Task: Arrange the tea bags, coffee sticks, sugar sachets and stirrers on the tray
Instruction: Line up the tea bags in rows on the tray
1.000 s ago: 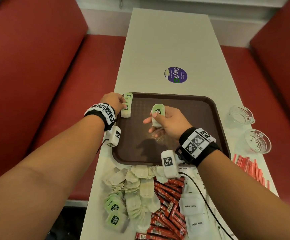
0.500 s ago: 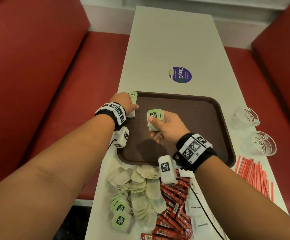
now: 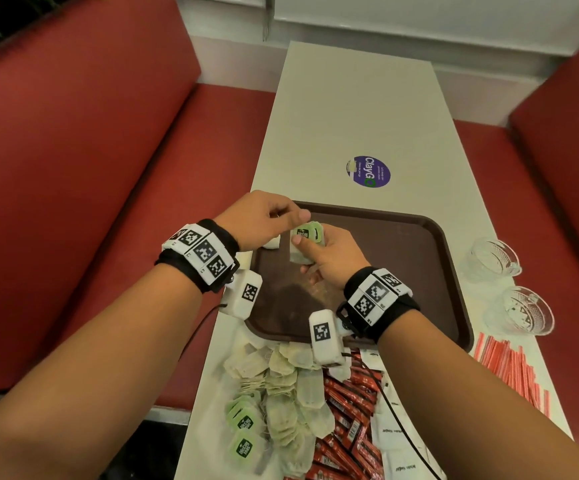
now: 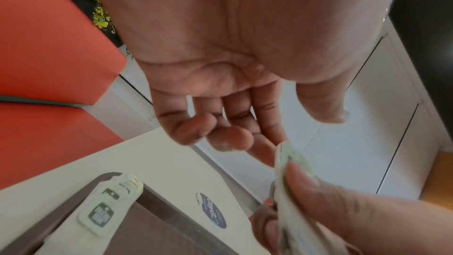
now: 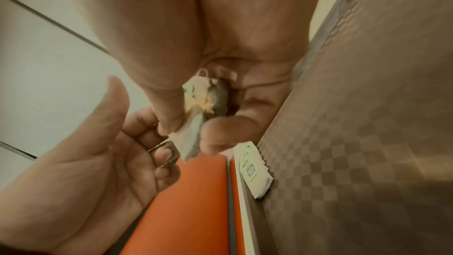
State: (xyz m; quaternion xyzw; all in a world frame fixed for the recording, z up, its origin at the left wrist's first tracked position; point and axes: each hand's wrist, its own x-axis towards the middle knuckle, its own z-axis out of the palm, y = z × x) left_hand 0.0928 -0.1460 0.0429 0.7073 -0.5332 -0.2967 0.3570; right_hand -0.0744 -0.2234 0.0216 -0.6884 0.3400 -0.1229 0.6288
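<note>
My right hand [image 3: 303, 249] pinches a small stack of tea bags [image 3: 308, 235] with green tags, held upright over the left part of the brown tray [image 3: 419, 271]. The stack shows between thumb and fingers in the right wrist view [image 5: 193, 133]. My left hand [image 3: 291, 216] hovers right beside it with loosely bent fingers; one finger [image 4: 264, 148] touches the stack's top edge [image 4: 284, 154], and the thumb stays apart. A row of tea bags [image 4: 110, 207] lies overlapped along the tray's far left edge, mostly hidden under my left hand in the head view.
Near the table's front edge lie a heap of loose tea bags [image 3: 281, 393], red coffee sticks [image 3: 346, 427] and white sugar sachets [image 3: 395, 438]. Striped stirrers [image 3: 509, 372] and two glass cups [image 3: 492, 259] [image 3: 520, 315] sit right of the tray. Red benches flank the table.
My left hand has let go of the tea bag row at the tray's left edge and moved right to the stack. My right hand has carried that stack leftward.
</note>
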